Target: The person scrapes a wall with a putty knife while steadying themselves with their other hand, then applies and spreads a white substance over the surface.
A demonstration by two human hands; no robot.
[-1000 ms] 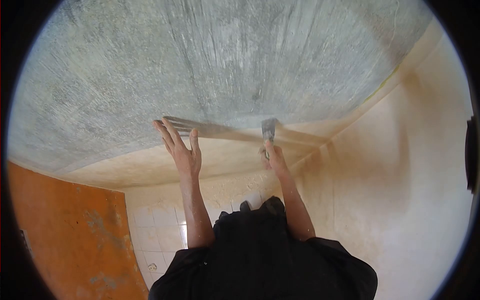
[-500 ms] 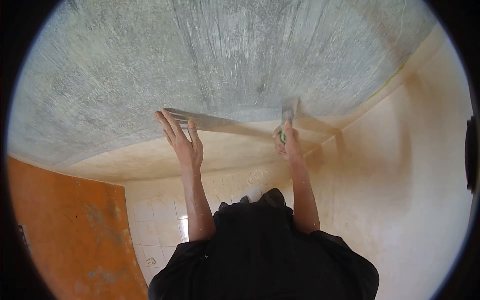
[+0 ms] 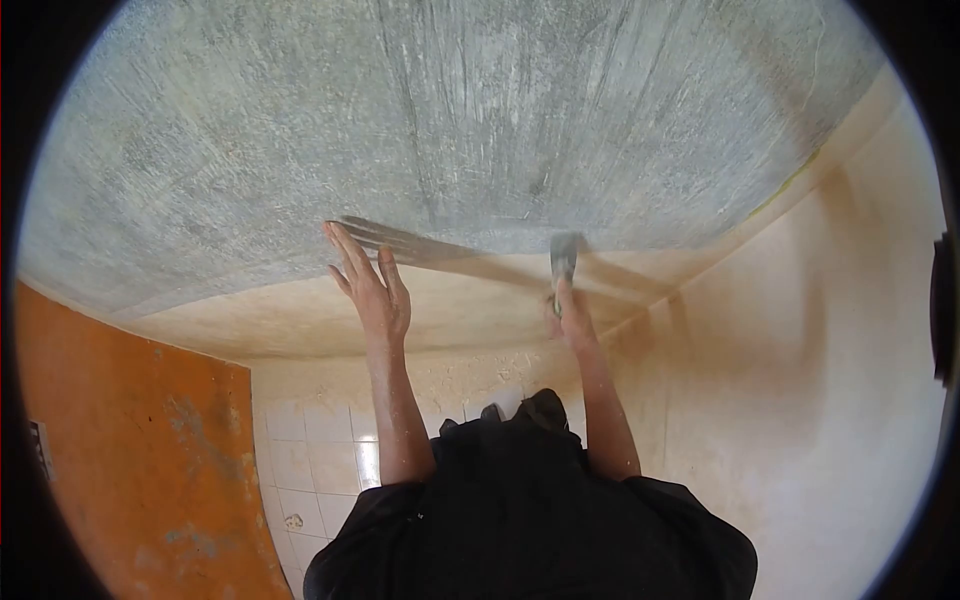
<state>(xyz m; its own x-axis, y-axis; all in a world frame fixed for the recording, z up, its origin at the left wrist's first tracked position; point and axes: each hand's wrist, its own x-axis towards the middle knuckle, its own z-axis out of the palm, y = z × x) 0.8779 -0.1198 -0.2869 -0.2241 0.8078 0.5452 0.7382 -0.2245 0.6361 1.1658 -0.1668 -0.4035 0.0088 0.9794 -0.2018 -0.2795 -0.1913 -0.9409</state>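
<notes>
The left hand is pressing open and flat against the grey ceiling, while the right hand is gripping a scraper, its blade touching the ceiling just beside.

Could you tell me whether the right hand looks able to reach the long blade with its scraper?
Probably yes: the right hand holds the scraper up at the ceiling, its tip beside one end of the long blade, with nothing between. The left hand presses the other end.
</notes>
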